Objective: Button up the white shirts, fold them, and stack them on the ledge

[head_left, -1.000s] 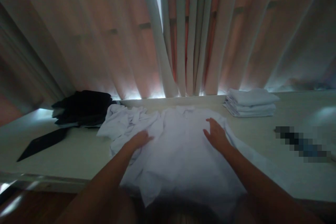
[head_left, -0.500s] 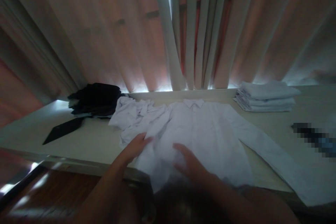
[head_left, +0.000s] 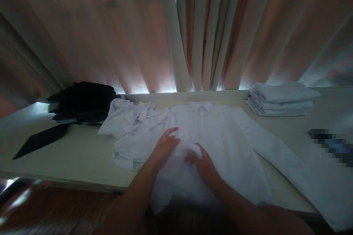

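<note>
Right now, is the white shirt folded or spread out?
Spread out: the white shirt lies flat, collar up, one sleeve extended.
</note>
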{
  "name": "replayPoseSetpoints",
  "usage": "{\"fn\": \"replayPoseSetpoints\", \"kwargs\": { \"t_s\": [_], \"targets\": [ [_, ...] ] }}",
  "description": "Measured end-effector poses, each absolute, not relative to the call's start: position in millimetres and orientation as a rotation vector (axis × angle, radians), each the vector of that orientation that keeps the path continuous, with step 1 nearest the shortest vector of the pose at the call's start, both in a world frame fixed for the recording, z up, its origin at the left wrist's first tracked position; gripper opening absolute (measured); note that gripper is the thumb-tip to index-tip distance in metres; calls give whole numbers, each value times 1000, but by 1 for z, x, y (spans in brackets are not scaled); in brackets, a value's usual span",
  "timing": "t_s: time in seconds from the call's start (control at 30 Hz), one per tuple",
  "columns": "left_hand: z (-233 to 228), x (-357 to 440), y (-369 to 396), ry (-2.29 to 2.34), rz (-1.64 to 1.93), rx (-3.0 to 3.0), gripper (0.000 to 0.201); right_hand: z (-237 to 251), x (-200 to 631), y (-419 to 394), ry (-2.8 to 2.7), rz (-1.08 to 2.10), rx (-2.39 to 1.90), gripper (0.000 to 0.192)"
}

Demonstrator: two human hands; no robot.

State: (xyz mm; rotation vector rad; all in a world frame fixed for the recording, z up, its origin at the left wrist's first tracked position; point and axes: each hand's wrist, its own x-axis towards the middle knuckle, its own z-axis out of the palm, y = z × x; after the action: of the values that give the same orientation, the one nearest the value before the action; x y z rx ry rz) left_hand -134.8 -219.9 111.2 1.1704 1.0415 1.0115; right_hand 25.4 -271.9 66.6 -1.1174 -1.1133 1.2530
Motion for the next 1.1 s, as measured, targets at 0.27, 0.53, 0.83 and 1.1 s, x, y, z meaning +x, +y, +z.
{"fn": "replayPoseSetpoints", "kwargs": {
  "t_s": [0.27, 0.53, 0.83, 1.1],
  "targets": [
    [68, -120, -192, 1623, 1151, 1906, 31, 58, 43, -248, -1082, 1149, -1116, 21],
    [85, -113, -220, 1196, 1002, 2009, 7, 48, 42, -235, -909, 1308, -1086, 26],
    [84, -116, -214, 1252, 1002, 1773, 16, 53, 50, -238, -1074, 1328, -925, 20],
    [91, -115, -212, 1254, 1143, 1401, 16, 43, 17, -255, -1095, 1251, -1169, 40]
  ]
}}
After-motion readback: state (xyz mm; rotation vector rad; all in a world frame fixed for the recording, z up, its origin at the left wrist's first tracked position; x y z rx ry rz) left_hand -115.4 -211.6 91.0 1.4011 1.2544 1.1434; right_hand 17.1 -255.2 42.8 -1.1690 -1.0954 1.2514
